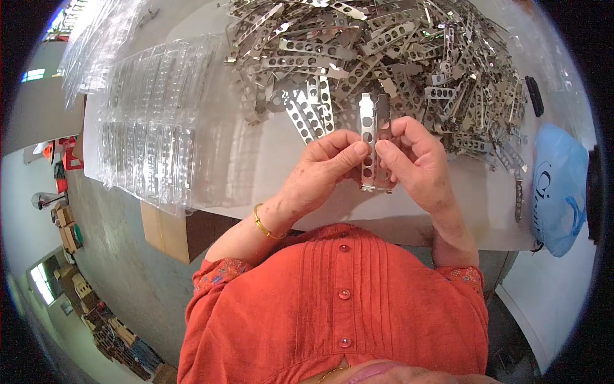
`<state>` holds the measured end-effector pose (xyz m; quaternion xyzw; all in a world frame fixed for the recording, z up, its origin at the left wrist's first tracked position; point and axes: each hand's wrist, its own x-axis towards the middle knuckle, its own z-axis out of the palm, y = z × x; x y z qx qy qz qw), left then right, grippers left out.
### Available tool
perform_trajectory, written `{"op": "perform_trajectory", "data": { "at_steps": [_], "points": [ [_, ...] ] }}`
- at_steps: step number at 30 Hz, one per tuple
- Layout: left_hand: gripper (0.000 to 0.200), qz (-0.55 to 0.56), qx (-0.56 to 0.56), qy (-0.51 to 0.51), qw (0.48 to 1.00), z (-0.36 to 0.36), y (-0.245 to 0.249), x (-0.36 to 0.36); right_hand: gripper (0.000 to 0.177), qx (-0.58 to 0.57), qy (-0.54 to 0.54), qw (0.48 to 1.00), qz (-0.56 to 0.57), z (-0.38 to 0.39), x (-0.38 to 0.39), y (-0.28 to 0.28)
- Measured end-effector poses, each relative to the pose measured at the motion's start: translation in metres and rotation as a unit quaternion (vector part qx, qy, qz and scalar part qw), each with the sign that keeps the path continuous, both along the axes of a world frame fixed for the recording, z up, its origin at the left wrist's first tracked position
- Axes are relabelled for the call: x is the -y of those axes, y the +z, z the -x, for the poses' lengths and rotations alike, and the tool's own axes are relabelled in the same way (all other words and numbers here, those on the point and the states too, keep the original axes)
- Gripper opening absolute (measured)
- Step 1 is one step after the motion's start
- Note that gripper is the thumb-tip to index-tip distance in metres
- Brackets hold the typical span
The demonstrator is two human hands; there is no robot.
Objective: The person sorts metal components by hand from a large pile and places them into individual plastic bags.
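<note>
Two perforated metal strips (375, 144) stand upright at the frame's centre, pinched between the left hand (326, 169) and right hand (417, 163). Behind, a strip pile (384, 51) covers the tabletop (256, 160); clear plastic trays (150, 121) lie upper left.

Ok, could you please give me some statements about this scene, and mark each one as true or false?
1. The left hand and the right hand hold perforated metal strips between them. True.
2. The pile of strips lies nearer to the person than the hands. False: it lies beyond them, on the table.
3. A gold bangle is on the left wrist. True.
4. The blue bag lies at the table's left side. False: it is at the right.
5. The clear plastic trays lie left of the pile. True.
</note>
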<state>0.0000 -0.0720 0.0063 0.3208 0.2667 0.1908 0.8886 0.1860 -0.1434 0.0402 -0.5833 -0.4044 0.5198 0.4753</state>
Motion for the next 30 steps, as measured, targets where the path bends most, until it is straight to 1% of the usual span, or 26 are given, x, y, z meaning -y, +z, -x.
{"op": "perform_trajectory", "data": {
  "at_steps": [4,6,16,22,30],
  "points": [
    [0.017,-0.004,-0.006,-0.003,1.000,-0.0012,0.0008,0.0009,0.009,0.009,-0.002,1.000,0.003,-0.0006,0.0005,-0.0016],
    [0.023,-0.012,-0.015,0.013,1.000,-0.0032,0.0020,0.0023,0.009,0.008,-0.002,1.000,0.007,0.0002,-0.0002,0.0013],
    [0.022,-0.018,-0.029,0.013,0.999,-0.0023,0.0016,0.0026,0.009,-0.006,0.002,1.000,0.022,0.0003,-0.0003,-0.0009],
    [0.022,-0.019,-0.010,0.005,1.000,-0.0013,-0.0012,0.0029,0.009,0.009,0.006,1.000,0.013,-0.0003,0.0001,-0.0026],
    [0.024,-0.022,-0.024,0.008,0.999,-0.0011,-0.0014,0.0039,0.009,-0.003,0.005,1.000,0.010,0.0001,0.0002,-0.0044]
  ]
}}
